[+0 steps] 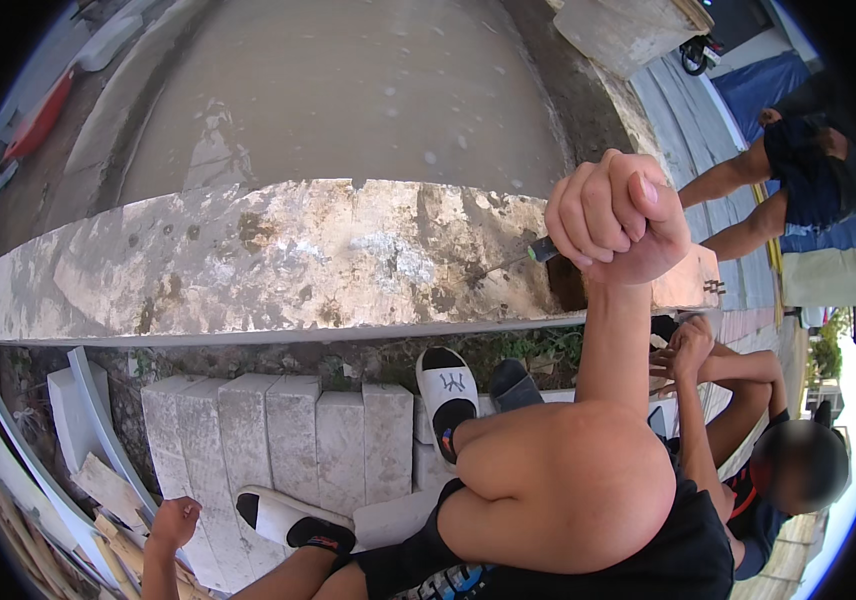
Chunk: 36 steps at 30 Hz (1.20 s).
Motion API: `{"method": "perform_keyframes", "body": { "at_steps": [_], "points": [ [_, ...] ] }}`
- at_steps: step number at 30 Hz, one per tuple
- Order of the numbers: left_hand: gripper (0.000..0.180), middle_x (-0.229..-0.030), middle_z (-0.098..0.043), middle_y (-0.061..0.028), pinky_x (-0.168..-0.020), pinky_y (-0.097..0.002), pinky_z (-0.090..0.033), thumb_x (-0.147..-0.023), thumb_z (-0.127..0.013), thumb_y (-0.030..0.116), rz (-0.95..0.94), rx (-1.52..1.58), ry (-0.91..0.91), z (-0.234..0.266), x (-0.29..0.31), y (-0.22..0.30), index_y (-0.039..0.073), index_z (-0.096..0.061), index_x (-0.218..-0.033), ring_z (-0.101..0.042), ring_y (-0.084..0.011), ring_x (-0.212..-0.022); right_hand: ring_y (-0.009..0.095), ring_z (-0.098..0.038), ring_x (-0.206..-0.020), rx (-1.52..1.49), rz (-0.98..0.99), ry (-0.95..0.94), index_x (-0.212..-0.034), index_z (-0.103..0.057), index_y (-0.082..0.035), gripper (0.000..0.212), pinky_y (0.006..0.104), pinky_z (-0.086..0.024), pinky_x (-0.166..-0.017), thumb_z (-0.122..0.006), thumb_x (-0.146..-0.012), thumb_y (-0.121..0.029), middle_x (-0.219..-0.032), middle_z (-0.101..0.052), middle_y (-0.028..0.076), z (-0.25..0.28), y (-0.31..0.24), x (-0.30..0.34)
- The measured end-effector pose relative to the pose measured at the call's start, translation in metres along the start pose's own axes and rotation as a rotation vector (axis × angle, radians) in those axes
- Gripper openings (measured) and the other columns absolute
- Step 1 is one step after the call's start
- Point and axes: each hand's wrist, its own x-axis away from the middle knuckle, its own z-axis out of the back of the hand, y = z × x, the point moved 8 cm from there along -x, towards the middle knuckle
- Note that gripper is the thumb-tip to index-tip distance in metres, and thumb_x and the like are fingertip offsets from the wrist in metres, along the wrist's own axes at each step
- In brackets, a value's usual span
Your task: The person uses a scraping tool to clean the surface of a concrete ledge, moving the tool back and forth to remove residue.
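My right hand point(620, 218) is raised beyond my bent knee, its fingers wrapped round a screwdriver point(542, 249) with a dark handle and a green collar. Most of the handle is hidden in the fist. Its thin shaft points left over the stained concrete ledge point(288, 255); whether the tip touches the surface I cannot tell. At the lower left, my left hand point(176, 521) is closed with curled fingers, near the pale concrete blocks point(293, 440). What it holds, if anything, does not show.
Beyond the ledge lies a basin of murky water point(348, 95). Two other people are at the right: one crouching point(748, 480), one standing point(798, 190). Curved metal strips point(103, 425) and broken wood point(113, 490) lie at the left. My slippered feet point(443, 395) are among the blocks.
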Motion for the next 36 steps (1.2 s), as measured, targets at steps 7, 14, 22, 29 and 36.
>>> {"method": "perform_keyframes", "body": {
  "at_steps": [7, 14, 22, 29, 36],
  "points": [
    [0.018, -0.087, -0.074, -0.018, -0.079, -0.0414, -0.058, -0.088, -0.065, 0.02, 0.014, -0.068, -0.046, -0.006, 0.007, -0.001, 0.01, -0.077, -0.097, -0.073, -0.0326, -0.084, 0.01, -0.032, -0.035, 0.251, -0.064, -0.071, -0.059, -0.038, -0.011, 0.039, 0.0249, -0.027, -0.034, -0.048, -0.096, -0.013, -0.044, -0.039, -0.001, -0.027, 0.02, -0.012],
    [0.019, -0.088, -0.074, -0.0182, -0.079, -0.0418, -0.058, -0.088, -0.065, 0.02, -0.005, -0.042, -0.013, 0.001, 0.003, 0.013, 0.011, -0.078, -0.098, -0.073, -0.0338, -0.084, 0.008, -0.033, -0.036, 0.174, 0.005, -0.065, -0.064, -0.037, -0.014, 0.038, 0.023, -0.029, -0.034, -0.044, -0.102, -0.015, -0.046, -0.038, -0.004, -0.023, 0.01, -0.006],
    [0.017, -0.086, -0.074, -0.0191, -0.078, -0.0434, -0.058, -0.088, -0.066, 0.021, -0.017, -0.093, 0.044, 0.018, -0.007, 0.015, 0.011, -0.078, -0.095, -0.073, -0.0348, -0.082, 0.009, -0.03, -0.038, 0.002, 0.01, 0.035, -0.063, -0.038, -0.01, 0.038, 0.0267, -0.023, -0.037, -0.043, -0.101, -0.012, -0.048, -0.038, 0.0, 0.01, -0.004, 0.004],
    [0.017, -0.084, -0.074, -0.0184, -0.077, -0.0429, -0.058, -0.088, -0.066, 0.023, -0.021, -0.155, -0.039, -0.005, 0.002, 0.006, 0.012, -0.078, -0.094, -0.073, -0.0345, -0.081, 0.011, -0.032, -0.035, 0.168, -0.069, -0.162, -0.057, -0.036, -0.012, 0.042, 0.0258, -0.025, -0.034, -0.049, -0.097, -0.012, -0.044, -0.041, 0.0, -0.029, 0.018, -0.01],
    [0.019, -0.085, -0.074, -0.0184, -0.079, -0.0431, -0.058, -0.088, -0.065, 0.023, -0.002, -0.089, -0.037, -0.003, 0.003, 0.015, 0.013, -0.078, -0.097, -0.073, -0.0345, -0.083, 0.013, -0.032, -0.035, 0.287, -0.087, -0.18, -0.055, -0.036, -0.009, 0.041, 0.0278, -0.023, -0.035, -0.052, -0.093, -0.01, -0.045, -0.04, 0.002, -0.045, 0.02, -0.005]
  ]
}}
